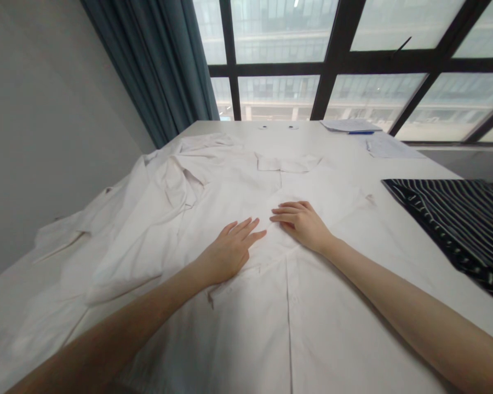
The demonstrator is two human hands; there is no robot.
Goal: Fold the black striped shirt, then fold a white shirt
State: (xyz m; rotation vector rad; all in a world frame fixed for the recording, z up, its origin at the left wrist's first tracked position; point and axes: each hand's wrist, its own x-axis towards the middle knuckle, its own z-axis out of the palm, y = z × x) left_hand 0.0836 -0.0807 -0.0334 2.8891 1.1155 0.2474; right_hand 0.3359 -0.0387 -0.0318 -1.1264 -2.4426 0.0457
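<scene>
A white garment (246, 306) with a collar and a front opening lies spread over the white table. My left hand (232, 249) rests on its middle, palm down, fingers spread and holding nothing. Just to the right, my right hand (302, 221) touches the cloth near the front opening, its fingers stretched toward the left and slightly bent. The collar (290, 164) lies beyond both hands. More white cloth (148, 219) is bunched in loose folds to the left.
A black and white striped cloth (472, 224) lies at the right edge. Papers (349, 125) and a blue pen (360, 132) are at the table's far right. Behind the table (246, 131) are a blue curtain (168, 65) and windows.
</scene>
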